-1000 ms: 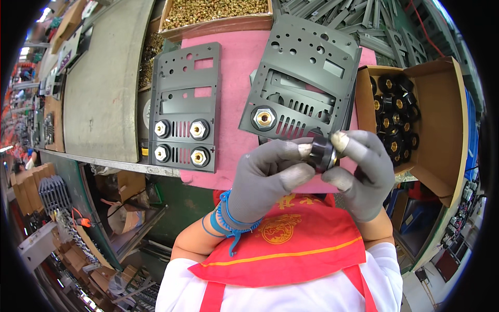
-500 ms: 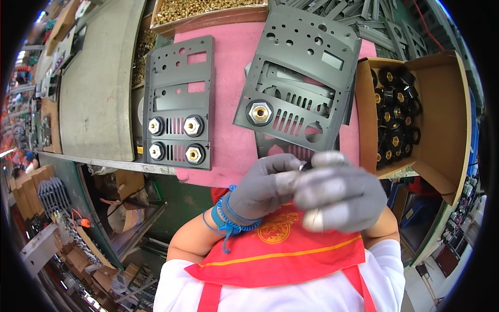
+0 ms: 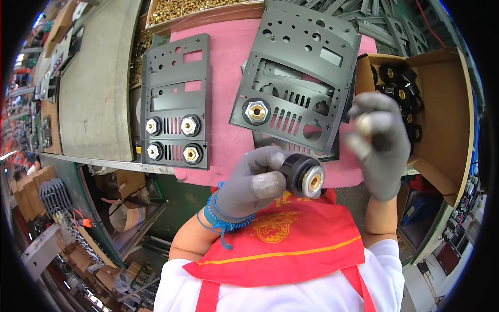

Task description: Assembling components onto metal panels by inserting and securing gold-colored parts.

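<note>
Now my left hand [image 3: 254, 183] clasps the black socket [image 3: 303, 177]; my right hand [image 3: 380, 140] pinches a small, blurred part. I'd line its brass end squarely with the panel [image 3: 296, 78] hole.

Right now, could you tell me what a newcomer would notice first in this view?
The left hand, in a grey glove, holds a black round socket with a brass centre in front of the chest. The right hand, blurred, is raised beside an open cardboard box of similar black parts. Behind them, on a pink mat, lie two grey perforated panels: the left panel carries four fitted sockets, the tilted right panel only one.
</note>
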Action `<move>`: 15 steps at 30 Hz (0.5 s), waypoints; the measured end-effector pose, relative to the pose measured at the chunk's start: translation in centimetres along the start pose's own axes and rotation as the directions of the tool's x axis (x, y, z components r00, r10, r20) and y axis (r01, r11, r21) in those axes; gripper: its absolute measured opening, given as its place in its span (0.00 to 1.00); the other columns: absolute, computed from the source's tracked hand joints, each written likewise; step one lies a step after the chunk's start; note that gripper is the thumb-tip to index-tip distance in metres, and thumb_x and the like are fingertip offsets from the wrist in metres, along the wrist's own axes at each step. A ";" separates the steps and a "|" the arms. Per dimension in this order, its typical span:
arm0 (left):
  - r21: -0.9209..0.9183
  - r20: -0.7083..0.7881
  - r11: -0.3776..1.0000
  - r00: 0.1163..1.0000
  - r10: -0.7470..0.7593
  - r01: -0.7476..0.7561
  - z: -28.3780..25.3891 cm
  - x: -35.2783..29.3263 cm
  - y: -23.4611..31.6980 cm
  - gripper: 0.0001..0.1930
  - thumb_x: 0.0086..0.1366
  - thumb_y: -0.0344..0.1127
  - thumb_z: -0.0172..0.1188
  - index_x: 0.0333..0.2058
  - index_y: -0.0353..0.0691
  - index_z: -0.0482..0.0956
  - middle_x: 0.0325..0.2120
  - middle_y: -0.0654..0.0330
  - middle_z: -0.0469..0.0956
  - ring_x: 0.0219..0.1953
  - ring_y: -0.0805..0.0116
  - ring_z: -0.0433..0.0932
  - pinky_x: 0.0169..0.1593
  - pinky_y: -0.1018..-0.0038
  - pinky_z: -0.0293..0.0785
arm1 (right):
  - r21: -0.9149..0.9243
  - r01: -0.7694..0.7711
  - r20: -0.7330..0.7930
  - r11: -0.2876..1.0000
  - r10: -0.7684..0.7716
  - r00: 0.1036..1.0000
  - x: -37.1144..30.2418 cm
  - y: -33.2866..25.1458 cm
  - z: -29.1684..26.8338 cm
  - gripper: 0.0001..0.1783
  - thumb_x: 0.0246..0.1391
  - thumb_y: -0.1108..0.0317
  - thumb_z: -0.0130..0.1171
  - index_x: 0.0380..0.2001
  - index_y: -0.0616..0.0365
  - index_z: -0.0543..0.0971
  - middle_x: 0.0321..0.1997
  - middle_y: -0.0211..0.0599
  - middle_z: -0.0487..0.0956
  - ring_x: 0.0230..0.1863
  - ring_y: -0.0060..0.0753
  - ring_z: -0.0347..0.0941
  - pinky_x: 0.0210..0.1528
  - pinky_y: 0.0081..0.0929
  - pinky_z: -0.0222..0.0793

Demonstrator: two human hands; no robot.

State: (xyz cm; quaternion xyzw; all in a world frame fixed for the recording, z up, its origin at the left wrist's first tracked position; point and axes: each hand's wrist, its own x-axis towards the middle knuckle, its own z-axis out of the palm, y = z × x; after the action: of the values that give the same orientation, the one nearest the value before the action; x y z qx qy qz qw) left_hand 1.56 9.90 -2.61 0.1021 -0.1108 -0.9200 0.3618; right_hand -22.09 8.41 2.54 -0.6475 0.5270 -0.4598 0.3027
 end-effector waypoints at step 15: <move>-0.169 -0.173 0.968 0.961 -0.217 0.188 1.2 0.3 -0.3 0.15 0.69 0.36 0.53 0.48 0.30 0.71 0.49 0.49 0.75 0.50 0.59 0.77 0.56 0.62 0.74 | 0.015 0.218 0.319 0.976 -0.211 0.924 -1.5 -1.3 1.5 0.26 0.38 0.64 0.76 0.42 0.53 0.76 0.49 0.44 0.79 0.43 0.50 0.76 0.47 0.42 0.70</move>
State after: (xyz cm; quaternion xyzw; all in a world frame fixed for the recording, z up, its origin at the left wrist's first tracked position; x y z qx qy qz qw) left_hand 0.82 10.02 -1.59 0.1727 0.0052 -0.9439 0.2813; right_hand -20.19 10.03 2.66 -0.7701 0.4021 -0.3739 0.3248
